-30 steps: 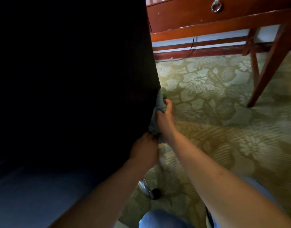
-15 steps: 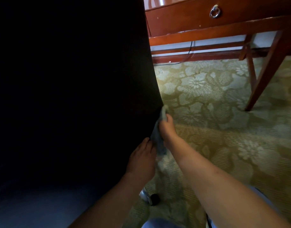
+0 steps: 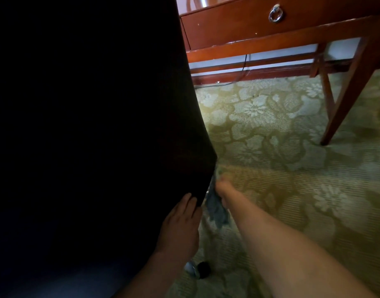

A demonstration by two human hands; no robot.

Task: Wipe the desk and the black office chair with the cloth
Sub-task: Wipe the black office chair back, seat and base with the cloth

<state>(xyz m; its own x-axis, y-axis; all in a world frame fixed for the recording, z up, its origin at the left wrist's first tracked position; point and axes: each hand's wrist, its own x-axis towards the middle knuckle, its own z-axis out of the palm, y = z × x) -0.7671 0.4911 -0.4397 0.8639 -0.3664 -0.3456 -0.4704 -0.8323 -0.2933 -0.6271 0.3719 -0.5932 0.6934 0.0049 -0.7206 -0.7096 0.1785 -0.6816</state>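
Observation:
The black office chair fills the left half of the view, its back very dark. My right hand grips the grey-blue cloth against the chair back's lower right edge; most of the hand is hidden behind the cloth and blurred. My left hand rests flat on the chair back just left of that edge, fingers straight. The wooden desk stands at the top right, showing a drawer with a ring pull.
Green floral carpet covers the floor on the right. A slanted desk leg reaches the floor at the right. A cable hangs under the desk. A chair caster sits below my left hand.
My right hand has slid the cloth down the chair back's right edge. My left hand has opened from curled to flat on the chair. The view has tilted down a little.

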